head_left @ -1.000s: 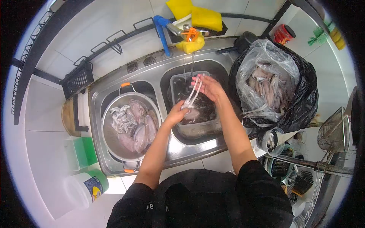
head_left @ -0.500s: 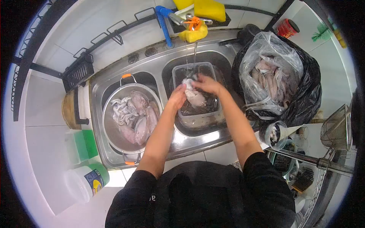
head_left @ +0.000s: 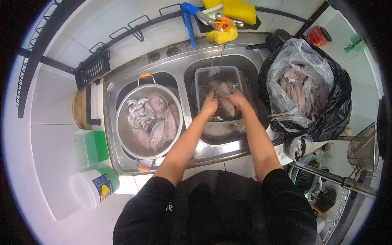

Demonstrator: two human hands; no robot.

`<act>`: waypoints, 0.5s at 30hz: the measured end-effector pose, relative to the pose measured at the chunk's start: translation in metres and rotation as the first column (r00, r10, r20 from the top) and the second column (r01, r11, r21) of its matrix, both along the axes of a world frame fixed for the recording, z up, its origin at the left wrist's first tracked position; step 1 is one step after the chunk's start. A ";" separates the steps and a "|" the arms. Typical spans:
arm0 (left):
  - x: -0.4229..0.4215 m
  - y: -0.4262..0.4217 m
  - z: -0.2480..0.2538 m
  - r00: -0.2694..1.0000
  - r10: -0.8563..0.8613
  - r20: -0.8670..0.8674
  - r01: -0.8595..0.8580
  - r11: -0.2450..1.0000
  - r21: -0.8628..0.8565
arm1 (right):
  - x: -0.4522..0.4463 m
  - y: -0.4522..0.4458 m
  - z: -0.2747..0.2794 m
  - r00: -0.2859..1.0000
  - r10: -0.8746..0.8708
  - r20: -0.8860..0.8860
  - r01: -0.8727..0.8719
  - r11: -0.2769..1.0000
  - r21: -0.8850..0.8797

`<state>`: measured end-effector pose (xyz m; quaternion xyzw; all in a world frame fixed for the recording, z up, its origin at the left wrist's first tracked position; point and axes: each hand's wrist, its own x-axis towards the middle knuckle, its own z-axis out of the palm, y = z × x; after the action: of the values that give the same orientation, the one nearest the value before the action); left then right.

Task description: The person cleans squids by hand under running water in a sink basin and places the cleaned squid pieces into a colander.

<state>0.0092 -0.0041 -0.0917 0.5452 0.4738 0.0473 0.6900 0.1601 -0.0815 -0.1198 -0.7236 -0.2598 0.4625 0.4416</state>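
A clear plastic tub (head_left: pixel 198 81) of dark water stands in the right sink basin, under water running from the tap. Both my hands reach into it. A pale squid (head_left: pixel 228 107) lies in the water between them. My right hand (head_left: pixel 238 99) is closed on its upper right side. At the left of the tub is my left hand (head_left: pixel 210 103), its fingertips dipped in the murky water and hard to see. In the left basin, a steel pot (head_left: pixel 122 136) holds squid bodies (head_left: pixel 157 130) and a heap of tentacles (head_left: pixel 141 113).
A black bag lined with clear plastic (head_left: pixel 337 108), full of squid, stands right of the sink. Near it are a clear cup (head_left: pixel 298 149) and a wire strainer (head_left: pixel 362 149). Yellow cloths (head_left: pixel 239 11) hang behind the tap (head_left: pixel 223 24). A green-and-white tub (head_left: pixel 96 188) sits at the left.
The squid has gone from being held up over the tub down into the water. My hands have lowered with it and moved apart. The whole view has shifted slightly.
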 end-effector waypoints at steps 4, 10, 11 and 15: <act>-0.018 0.004 0.031 0.862 -0.507 0.002 0.245 0.420 0.874 | -0.013 -0.001 0.105 0.985 -0.031 0.171 0.075 0.964 -0.256; 0.003 0.011 0.027 0.812 -0.555 0.182 0.115 0.457 0.882 | -0.002 0.012 0.104 0.934 0.043 -0.354 -0.071 0.995 -0.068; 0.010 0.016 0.005 0.842 -0.409 0.352 0.011 0.665 0.747 | -0.003 0.012 0.098 0.936 0.034 -0.351 -0.062 0.996 -0.069; 0.030 0.024 -0.014 0.911 0.160 0.381 -0.276 0.922 0.273 | -0.003 0.016 0.017 0.962 -0.081 0.260 0.068 0.996 0.059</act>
<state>0.0393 0.0200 -0.1059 0.5755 0.3875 0.2980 0.6556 0.1569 -0.0657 -0.1025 -0.7764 -0.2998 0.3391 0.4384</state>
